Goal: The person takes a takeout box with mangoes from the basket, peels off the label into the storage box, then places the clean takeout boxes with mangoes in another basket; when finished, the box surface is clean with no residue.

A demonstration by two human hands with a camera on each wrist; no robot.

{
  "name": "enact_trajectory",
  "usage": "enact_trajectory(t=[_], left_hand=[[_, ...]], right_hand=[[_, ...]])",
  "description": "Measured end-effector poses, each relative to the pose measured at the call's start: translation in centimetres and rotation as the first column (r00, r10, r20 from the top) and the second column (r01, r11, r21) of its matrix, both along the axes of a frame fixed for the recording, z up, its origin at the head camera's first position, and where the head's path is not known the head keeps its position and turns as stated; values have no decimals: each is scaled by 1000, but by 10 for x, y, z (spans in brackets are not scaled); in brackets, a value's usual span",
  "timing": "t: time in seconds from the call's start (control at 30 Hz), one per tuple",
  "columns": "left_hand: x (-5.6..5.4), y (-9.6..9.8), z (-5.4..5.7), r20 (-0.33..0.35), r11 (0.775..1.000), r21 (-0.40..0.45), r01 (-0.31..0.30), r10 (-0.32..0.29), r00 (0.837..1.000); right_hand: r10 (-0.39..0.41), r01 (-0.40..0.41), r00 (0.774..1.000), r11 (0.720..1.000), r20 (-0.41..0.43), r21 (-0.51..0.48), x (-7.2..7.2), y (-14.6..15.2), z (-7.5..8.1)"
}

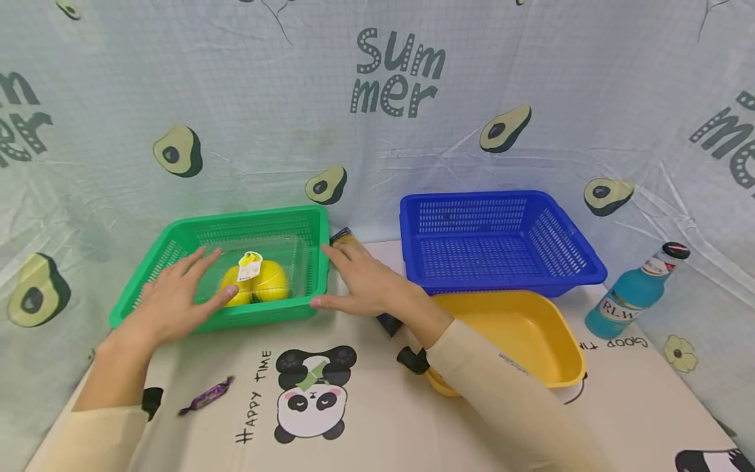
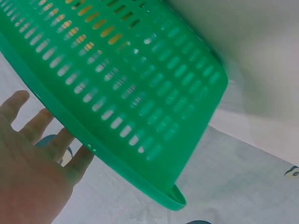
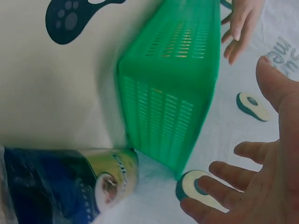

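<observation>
Pale cloth with avocados and the word "summer" makes the back wall (image 1: 265, 131), and I look down on a light table (image 1: 413, 413) with a panda on it. My left hand (image 1: 177, 295) is wide open, fingers spread, over the left side of a green basket (image 1: 265, 316). My right hand (image 1: 366, 278) is open too, with its thumb out, just by the basket's right side. Both hands have hold of nothing; I can't tell if either one touches the rim. On the far left of the table, the basket has lots of little holes. Inside is a clear box (image 1: 297, 262) with round yellow things (image 1: 271, 282) and a white tag (image 1: 249, 271). A purple candy (image 1: 206, 396) lies near me on the left. To the right are a blue basket (image 1: 472, 252), a nearer yellow tub (image 1: 519, 334) and a blue bottle (image 1: 628, 301).
</observation>
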State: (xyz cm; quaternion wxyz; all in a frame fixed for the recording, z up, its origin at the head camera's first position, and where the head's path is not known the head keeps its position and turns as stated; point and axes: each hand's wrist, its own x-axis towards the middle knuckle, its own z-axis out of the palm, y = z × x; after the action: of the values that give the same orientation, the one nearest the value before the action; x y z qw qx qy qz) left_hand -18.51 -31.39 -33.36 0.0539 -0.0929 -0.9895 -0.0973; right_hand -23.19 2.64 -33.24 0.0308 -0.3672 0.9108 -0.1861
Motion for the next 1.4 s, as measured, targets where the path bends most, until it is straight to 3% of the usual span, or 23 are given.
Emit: enact_trajectory(t=[0.37,0.77,0.9,1.13,1.23,1.4], left_hand=[[-10,-24,-3,108,986,166,16,-34,994],[-19,-37,-6,189,986,168,17,-49,981],[-23,-41,-3,254,987,159,-6,-35,967],[-26,-50,0,388,988,148,-49,-12,922],[-30,-51,2,419,985,162,-59,-14,908],[-34,-55,3,438,978,195,-73,-21,899]], right_hand=[[9,-2,986,999,167,-38,-8,-15,-16],[-9,27,983,995,181,-100,-12,-16,-22],[-17,38,983,994,185,-107,-14,-17,-26],[-15,36,980,994,201,-101,-16,-19,-29],[-28,49,979,994,203,-98,-17,-19,-30],[-35,60,976,992,213,-111,-19,-16,-32]])
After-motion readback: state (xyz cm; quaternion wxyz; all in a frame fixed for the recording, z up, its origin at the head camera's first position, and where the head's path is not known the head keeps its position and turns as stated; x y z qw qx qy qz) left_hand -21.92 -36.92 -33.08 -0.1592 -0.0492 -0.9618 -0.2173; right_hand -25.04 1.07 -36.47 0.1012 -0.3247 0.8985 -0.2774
